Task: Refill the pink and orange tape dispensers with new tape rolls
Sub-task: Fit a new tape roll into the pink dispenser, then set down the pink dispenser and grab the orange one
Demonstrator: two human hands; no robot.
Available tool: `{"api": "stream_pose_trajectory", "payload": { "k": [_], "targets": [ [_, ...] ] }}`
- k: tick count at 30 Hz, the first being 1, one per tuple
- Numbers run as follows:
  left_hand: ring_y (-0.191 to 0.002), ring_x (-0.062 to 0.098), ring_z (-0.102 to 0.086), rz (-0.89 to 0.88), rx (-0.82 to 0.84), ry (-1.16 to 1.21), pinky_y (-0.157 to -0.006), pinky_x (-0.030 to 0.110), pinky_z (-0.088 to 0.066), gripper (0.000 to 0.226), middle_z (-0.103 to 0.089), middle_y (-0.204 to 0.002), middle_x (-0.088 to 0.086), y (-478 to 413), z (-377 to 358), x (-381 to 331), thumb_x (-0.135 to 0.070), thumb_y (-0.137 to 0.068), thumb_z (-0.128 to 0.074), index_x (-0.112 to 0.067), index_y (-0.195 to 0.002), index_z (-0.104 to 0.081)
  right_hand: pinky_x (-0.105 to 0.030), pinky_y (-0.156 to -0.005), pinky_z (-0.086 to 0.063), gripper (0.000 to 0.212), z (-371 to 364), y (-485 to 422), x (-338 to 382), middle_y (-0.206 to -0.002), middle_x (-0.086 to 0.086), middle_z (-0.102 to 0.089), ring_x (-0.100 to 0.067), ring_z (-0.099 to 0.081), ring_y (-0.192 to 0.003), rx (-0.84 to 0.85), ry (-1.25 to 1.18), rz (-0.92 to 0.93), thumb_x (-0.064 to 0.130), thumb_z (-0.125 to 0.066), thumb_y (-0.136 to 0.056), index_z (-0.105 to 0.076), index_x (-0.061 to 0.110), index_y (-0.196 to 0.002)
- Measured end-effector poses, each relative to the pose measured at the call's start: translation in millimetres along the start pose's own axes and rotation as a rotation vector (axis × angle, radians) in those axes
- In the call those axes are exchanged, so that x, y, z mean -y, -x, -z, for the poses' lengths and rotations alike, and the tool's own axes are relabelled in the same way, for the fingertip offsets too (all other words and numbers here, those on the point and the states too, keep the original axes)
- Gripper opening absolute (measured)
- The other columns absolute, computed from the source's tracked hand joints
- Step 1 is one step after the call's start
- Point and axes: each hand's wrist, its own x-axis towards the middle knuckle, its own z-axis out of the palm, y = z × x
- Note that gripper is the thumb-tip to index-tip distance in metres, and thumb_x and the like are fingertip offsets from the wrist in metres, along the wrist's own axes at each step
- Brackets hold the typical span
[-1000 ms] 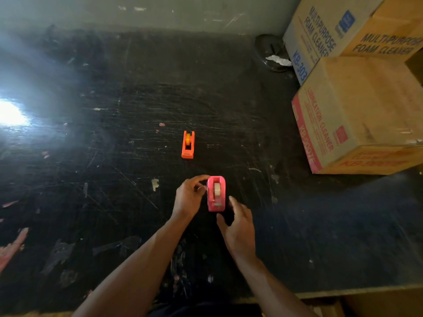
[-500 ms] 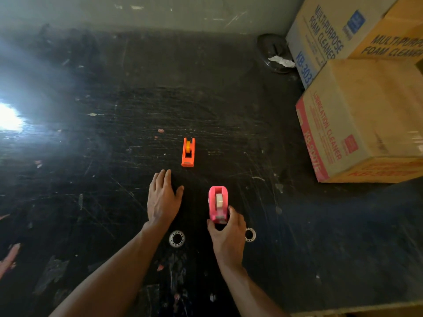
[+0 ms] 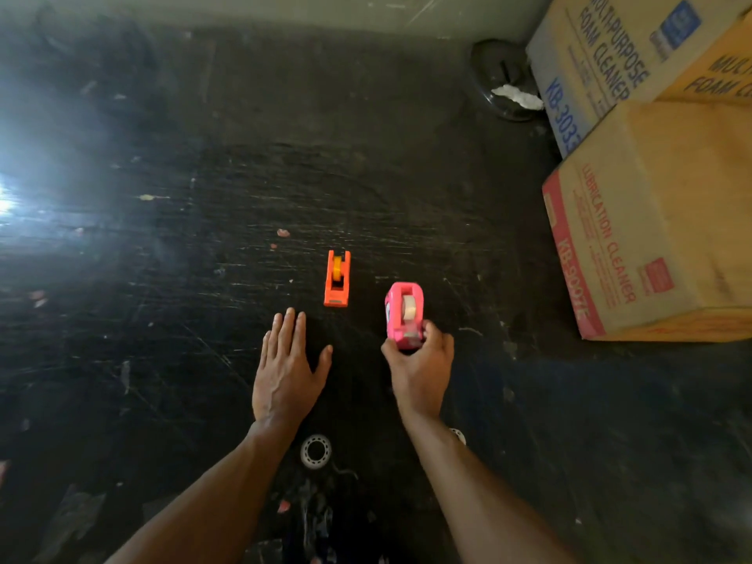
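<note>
On the far left, a strong glare is shining on the black scratched table (image 3: 162, 278). More to the middle, the left hand (image 3: 287, 370) is lying flat on the table, palm down, with the fingers straight and spread; it is not holding anything. Just behind this hand's wrist, near the person, a clear tape roll (image 3: 315, 451) is lying flat on the table. Just beyond the fingertips and a little to the right, the orange tape dispenser (image 3: 337, 278) is standing on the table, with an orange-yellow roll sitting inside it. To the right of it, the right hand (image 3: 421, 362) is closing its fingers around the near end of the pink tape dispenser (image 3: 403, 313), which is carrying a pale roll; I cannot tell if the dispenser is touching the table. A second small roll (image 3: 458, 435) is showing partly from behind the right forearm. On the far right, two cardboard boxes (image 3: 659, 221) are standing, and a dark round object (image 3: 502, 81) is lying beside the farther box.
</note>
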Motion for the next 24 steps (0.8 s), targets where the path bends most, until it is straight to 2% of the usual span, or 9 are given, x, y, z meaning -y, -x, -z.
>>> {"api": "stream_pose_trajectory", "payload": {
  "k": [3,6,14,19,21,24],
  "targets": [
    [-0.158,0.022,-0.005,0.002,0.002,0.006,-0.125,0.036,-0.006,0.077,-0.015,-0.171,0.008,-1,-1,1,-0.054,-0.1,-0.046,-0.014,-0.161,-0.022,-0.024,-0.084,-0.046,0.071,-6,-35,21,-0.129,-0.007,-0.053,-0.014,-0.056,-0.105,-0.019,0.0,0.035,0.033,-0.087,-0.077,-0.058,0.01,-0.137],
    [-0.158,0.021,-0.005,0.009,-0.005,0.008,-0.125,0.036,-0.007,0.077,-0.016,-0.171,0.008,-2,-1,1,-0.054,-0.1,-0.048,-0.014,-0.161,-0.024,-0.029,-0.092,-0.052,0.073,-16,-62,33,-0.132,-0.01,-0.053,-0.022,-0.059,-0.113,-0.025,0.023,0.061,0.035,-0.087,-0.077,-0.057,0.008,-0.138],
    [-0.158,0.02,-0.002,0.016,0.012,0.018,-0.125,0.035,-0.005,0.078,-0.012,-0.171,0.006,-2,-2,2,-0.056,-0.1,-0.047,-0.016,-0.162,-0.02,-0.034,-0.101,-0.051,0.074,-32,-89,41,-0.139,-0.013,-0.054,-0.027,-0.057,-0.126,-0.032,0.111,0.126,0.035,-0.085,-0.082,-0.053,0.007,-0.143],
    [-0.158,0.02,-0.002,0.006,0.005,0.023,-0.125,0.035,-0.005,0.078,-0.012,-0.171,0.007,-1,-2,2,-0.056,-0.1,-0.046,-0.016,-0.162,-0.019,-0.039,-0.11,-0.047,0.09,-24,-79,40,-0.152,-0.014,-0.047,-0.029,-0.047,-0.141,0.015,0.103,0.085,0.037,-0.084,-0.083,-0.038,0.011,-0.155],
    [-0.159,0.021,-0.003,0.006,0.007,0.021,-0.126,0.036,-0.006,0.078,-0.012,-0.171,0.007,0,-1,2,-0.056,-0.1,-0.045,-0.016,-0.162,-0.019,-0.039,-0.108,-0.05,0.09,-18,-68,40,-0.151,-0.012,-0.047,-0.028,-0.05,-0.138,0.014,0.041,0.02,0.039,-0.085,-0.081,-0.038,0.012,-0.154],
    [-0.159,0.023,-0.007,0.03,0.006,0.039,-0.127,0.039,-0.009,0.077,-0.016,-0.171,0.008,-1,3,-2,-0.054,-0.1,-0.048,-0.016,-0.162,-0.022,-0.035,-0.097,-0.054,0.075,-10,-49,35,-0.138,-0.008,-0.054,-0.023,-0.058,-0.124,0.014,-0.067,-0.073,0.041,-0.084,-0.082,-0.048,0.013,-0.142]
  ]
}}
